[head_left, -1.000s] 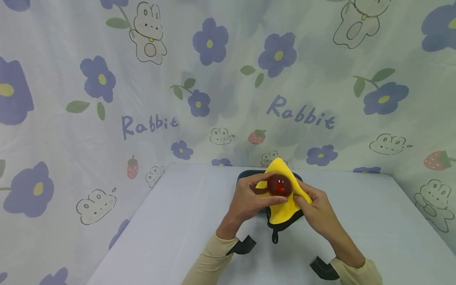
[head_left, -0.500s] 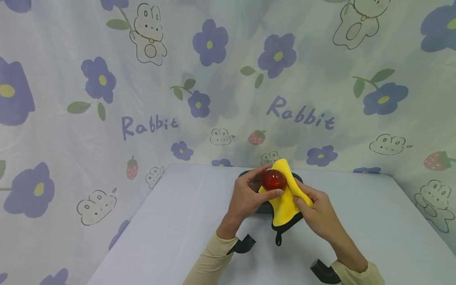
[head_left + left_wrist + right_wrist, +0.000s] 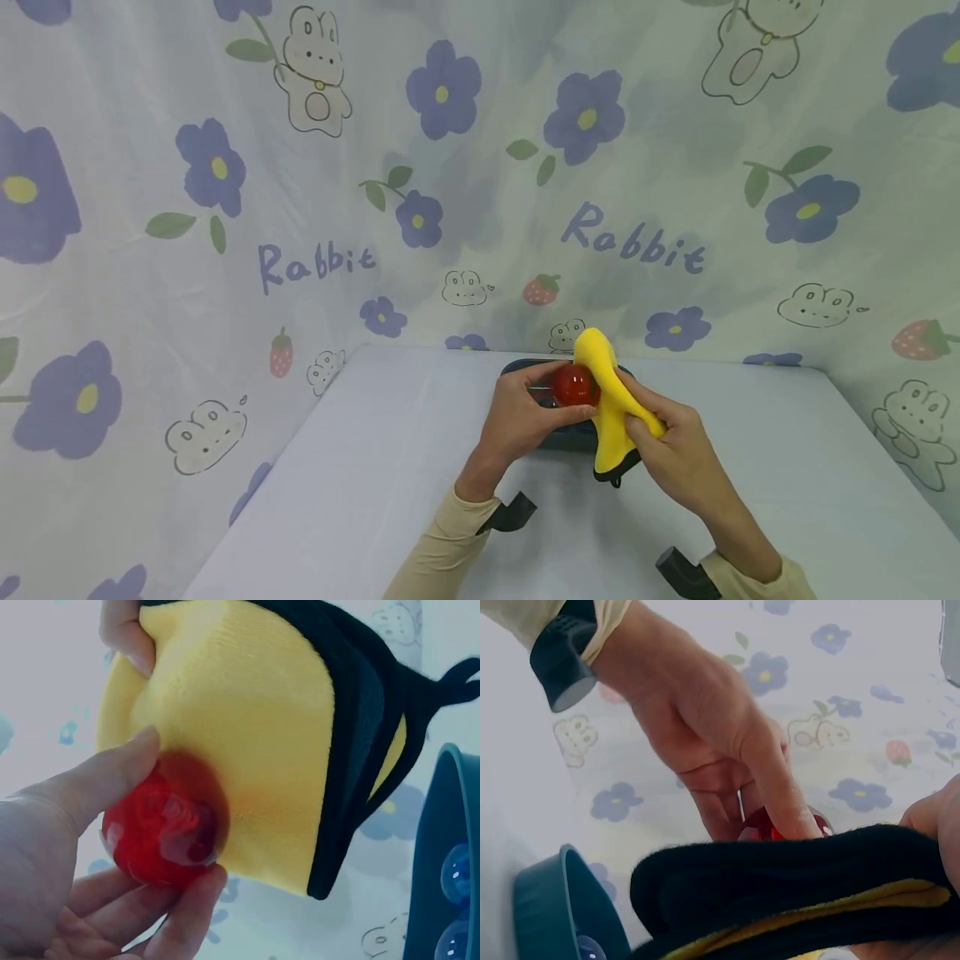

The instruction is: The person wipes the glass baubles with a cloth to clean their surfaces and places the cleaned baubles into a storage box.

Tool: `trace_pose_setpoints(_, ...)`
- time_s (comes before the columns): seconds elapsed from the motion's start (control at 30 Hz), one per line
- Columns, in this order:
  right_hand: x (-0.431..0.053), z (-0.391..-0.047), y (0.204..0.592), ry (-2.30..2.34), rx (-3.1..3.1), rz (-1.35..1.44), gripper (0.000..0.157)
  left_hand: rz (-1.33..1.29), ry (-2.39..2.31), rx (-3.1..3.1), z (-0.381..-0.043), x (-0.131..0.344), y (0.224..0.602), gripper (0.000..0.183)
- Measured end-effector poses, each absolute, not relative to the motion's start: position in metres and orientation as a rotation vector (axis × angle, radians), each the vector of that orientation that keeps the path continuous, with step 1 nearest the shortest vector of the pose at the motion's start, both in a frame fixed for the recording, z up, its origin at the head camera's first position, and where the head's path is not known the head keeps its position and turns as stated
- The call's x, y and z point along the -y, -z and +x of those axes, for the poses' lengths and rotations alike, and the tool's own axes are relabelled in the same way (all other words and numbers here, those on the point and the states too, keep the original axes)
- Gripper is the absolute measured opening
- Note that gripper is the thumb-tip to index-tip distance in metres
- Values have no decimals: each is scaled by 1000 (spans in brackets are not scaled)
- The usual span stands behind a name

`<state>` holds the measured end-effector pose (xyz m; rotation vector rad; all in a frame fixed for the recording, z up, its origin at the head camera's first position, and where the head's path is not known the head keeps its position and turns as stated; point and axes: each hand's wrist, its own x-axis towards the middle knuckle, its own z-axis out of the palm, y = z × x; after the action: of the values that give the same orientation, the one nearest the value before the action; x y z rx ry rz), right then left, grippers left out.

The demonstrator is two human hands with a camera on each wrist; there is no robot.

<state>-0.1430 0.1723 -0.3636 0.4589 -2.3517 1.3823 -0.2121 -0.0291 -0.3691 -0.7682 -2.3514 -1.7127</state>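
Observation:
My left hand (image 3: 517,421) holds a clear red ball (image 3: 572,385) between thumb and fingers, above the table. In my right hand (image 3: 671,442) is a yellow cloth (image 3: 615,408) with black edging and a small hanging loop, pinched between thumb and fingers. The cloth (image 3: 247,727) lies against the side of the red ball (image 3: 161,825) in the left wrist view. From the right wrist, the folded black edge of the cloth (image 3: 780,892) covers most of the ball.
Behind the hands a dark teal basin (image 3: 570,440) stands on the white table (image 3: 420,433). Clear blue balls (image 3: 456,874) lie inside it. A patterned curtain (image 3: 480,167) hangs behind the table. Both wrists wear black camera mounts (image 3: 510,512).
The cloth has shifted right across the ball and folded narrower, showing more of the basin. The ball moved slightly left with my left hand. Both hands keep their holds.

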Motion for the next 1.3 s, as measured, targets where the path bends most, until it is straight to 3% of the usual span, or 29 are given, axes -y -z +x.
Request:
trace_pose_setpoints(0.57,-175,-152,367,-1221,2350,656,68,-1122,1606,2348,-203,32,363,49)
trace_pose_setpoints(1.03,-183,-158,373,-1334,2355,695,52,-1125,1655,2332,-200,32,362,55)
trace_pose_setpoints(1.3,-183,-157,374,-1374,2361,661,50,-1100,1810,2238,-202,33,361,54)
